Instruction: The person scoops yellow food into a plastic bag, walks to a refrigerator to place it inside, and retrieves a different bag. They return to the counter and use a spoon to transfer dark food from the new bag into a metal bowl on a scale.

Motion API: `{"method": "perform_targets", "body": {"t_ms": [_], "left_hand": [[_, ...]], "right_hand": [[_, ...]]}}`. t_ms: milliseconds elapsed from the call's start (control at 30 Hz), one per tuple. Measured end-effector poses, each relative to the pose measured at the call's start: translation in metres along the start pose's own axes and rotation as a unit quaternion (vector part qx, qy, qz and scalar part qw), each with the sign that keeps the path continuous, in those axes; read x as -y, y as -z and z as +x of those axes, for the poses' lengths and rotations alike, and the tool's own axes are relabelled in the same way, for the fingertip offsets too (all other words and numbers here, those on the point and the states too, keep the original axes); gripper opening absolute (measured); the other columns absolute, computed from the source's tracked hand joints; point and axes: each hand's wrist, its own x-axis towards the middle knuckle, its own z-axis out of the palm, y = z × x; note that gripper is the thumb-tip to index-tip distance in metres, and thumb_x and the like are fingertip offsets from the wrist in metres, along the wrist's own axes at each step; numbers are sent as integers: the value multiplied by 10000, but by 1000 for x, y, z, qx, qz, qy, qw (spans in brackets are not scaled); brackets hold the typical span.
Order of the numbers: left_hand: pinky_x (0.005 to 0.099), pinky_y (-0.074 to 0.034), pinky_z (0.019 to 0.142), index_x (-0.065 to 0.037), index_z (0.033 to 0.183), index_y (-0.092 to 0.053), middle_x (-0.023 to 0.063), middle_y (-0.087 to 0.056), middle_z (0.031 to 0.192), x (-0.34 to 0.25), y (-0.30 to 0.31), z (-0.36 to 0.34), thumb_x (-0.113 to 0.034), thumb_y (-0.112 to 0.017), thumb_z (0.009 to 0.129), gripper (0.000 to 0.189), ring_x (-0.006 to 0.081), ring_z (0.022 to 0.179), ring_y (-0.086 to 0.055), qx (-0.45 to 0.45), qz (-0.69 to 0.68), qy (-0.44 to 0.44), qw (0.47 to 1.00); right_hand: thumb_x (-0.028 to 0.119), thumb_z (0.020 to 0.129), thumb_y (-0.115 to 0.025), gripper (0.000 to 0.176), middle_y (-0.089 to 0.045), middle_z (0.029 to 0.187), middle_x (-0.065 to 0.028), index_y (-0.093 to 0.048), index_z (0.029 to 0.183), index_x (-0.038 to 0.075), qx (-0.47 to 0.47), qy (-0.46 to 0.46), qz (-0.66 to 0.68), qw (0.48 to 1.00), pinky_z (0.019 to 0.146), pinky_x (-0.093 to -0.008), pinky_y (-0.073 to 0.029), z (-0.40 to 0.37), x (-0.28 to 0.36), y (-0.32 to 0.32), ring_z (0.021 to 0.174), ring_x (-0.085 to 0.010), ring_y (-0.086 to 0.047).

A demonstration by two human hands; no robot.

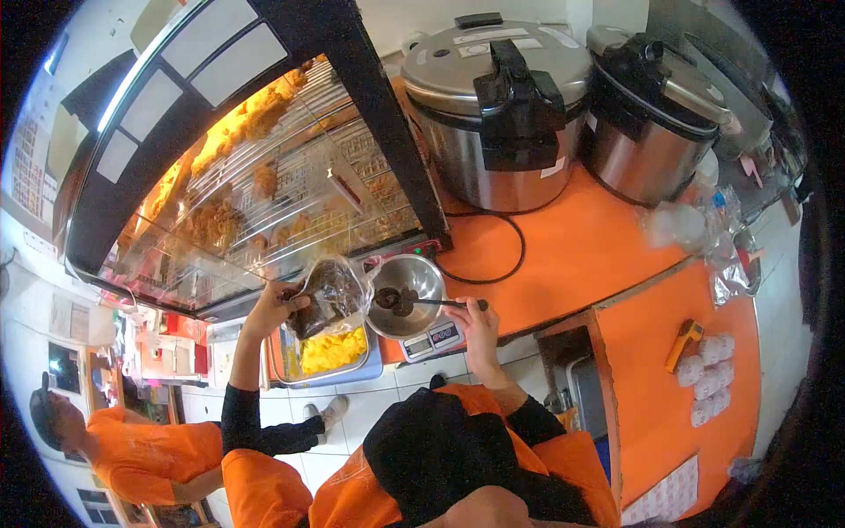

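My left hand (280,308) grips a clear plastic bag (330,295) with dark brown contents, tilted beside a metal bowl (427,275). The bag's mouth is close to the bowl's left rim. Fingers of my right hand (478,333) are closed round the black handle of a spoon (449,303), whose head rests in dark brown paste (394,301) inside the bowl. Beneath the bowl is a white kitchen scale (431,341), partly covered by it. Under my left hand stands a metal tray (286,356) holding yellow food (333,353).
A glass display warmer (365,114) with fried food stands behind my left hand. Two large cookers (502,114) are at the back of the orange counter (554,242), with a black cable loop. Right: a yellow box cutter (684,345) and wrapped bundles. A person (145,449) stands at left.
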Motion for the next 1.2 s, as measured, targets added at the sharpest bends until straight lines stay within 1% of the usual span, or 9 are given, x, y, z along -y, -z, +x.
{"method": "perform_targets", "body": {"t_ms": [200,400,567,700,900,1000,1033,1167,1200], "left_hand": [[259,-435,724,12,1024,-515,72,-590,864,2,9,1,-206,-740,742,422,136,823,-539,5,11,56,998],[268,-457,700,23,1032,-494,90,-581,916,7,12,9,-185,-748,731,445,141,818,-544,-2,27,-3,1000],[258,-463,669,26,1015,-486,94,-577,921,-12,11,6,-169,-740,739,423,133,813,-546,8,32,17,999],[256,-465,625,27,1010,-485,90,-569,896,-25,11,3,-161,-731,748,405,129,772,-548,17,40,27,999],[263,-466,611,30,1032,-484,88,-565,883,-5,19,11,-189,-728,752,431,132,744,-545,32,50,24,998],[267,-465,641,36,1051,-499,82,-566,881,3,14,10,-194,-719,760,431,134,741,-550,-11,75,10,997],[268,-461,676,37,1018,-551,71,-595,866,-8,7,2,-169,-711,764,365,127,743,-557,-28,39,-21,999],[258,-457,683,12,916,-619,52,-641,841,-15,-6,-9,-115,-709,751,227,111,772,-570,17,-91,-9,996],[253,-456,682,8,955,-619,56,-639,855,2,0,-8,-101,-700,758,239,108,776,-573,43,-69,-8,997]], "right_hand": [[215,909,-498,257,-603,856,-168,-502,937,-40,1,9,10,1000,802,-330,-502,-1,-2,1,847,-252,-623],[207,904,-502,246,-597,859,-166,-501,934,-37,-3,5,16,1000,793,-327,-505,-2,-1,-1,837,-246,-620],[200,900,-510,238,-598,860,-168,-506,925,-36,6,3,25,1000,794,-324,-505,-2,-4,1,836,-244,-618],[281,910,-493,326,-588,893,-173,-484,950,-43,2,3,4,1000,798,-341,-510,-1,-7,3,846,-274,-623],[240,901,-507,285,-571,910,-175,-472,950,-39,-1,-1,19,1000,801,-347,-513,0,-8,2,860,-271,-620],[215,902,-501,262,-557,925,-164,-465,949,-40,-4,-13,31,999,806,-360,-513,1,-7,2,865,-277,-617],[209,902,-499,257,-553,932,-161,-464,948,-42,-6,-11,39,999,810,-365,-512,1,-9,3,866,-280,-616],[165,891,-511,196,-588,888,-163,-501,921,-28,-15,-22,40,999,835,-365,-490,-3,1,-4,869,-267,-614],[166,890,-513,198,-584,894,-162,-499,924,-28,-15,-19,50,998,838,-369,-489,-2,1,-4,873,-269,-612]]}}
